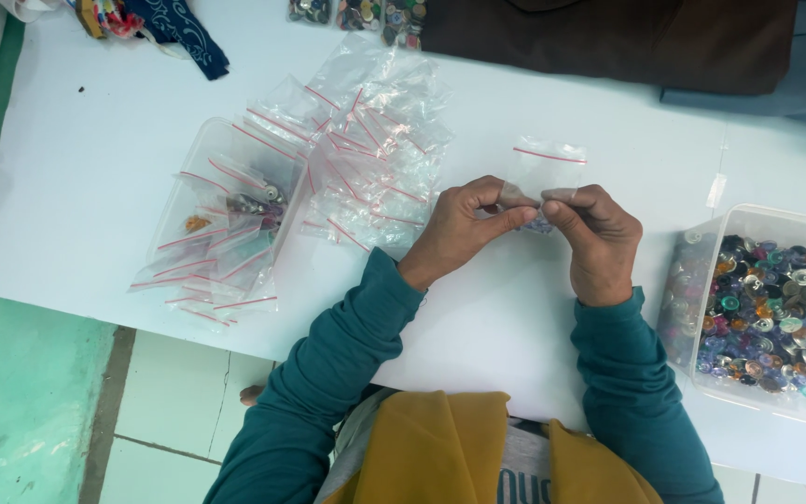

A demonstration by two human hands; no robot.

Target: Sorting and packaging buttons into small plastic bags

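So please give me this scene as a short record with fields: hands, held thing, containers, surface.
hands: left hand and right hand both pinch one small bag
held thing: clear zip bag with red strip
containers: clear tub of mixed buttons by the right hand; tray with bags by the left
loose pile: empty zip bags
surface: white table

I am wearing a long-sleeved teal top, its sleeves running down both arms and ending snug at the wrists, the knit cuffs bunching into soft folds just short of my left hand and my right hand. The fabric is creasing along each forearm and at the elbows. A mustard-yellow cloth is draping down over my chest in two broad folds, and between them a strip of grey garment with dark printed lettering is showing. My fingers are bare, wearing no rings or gloves.
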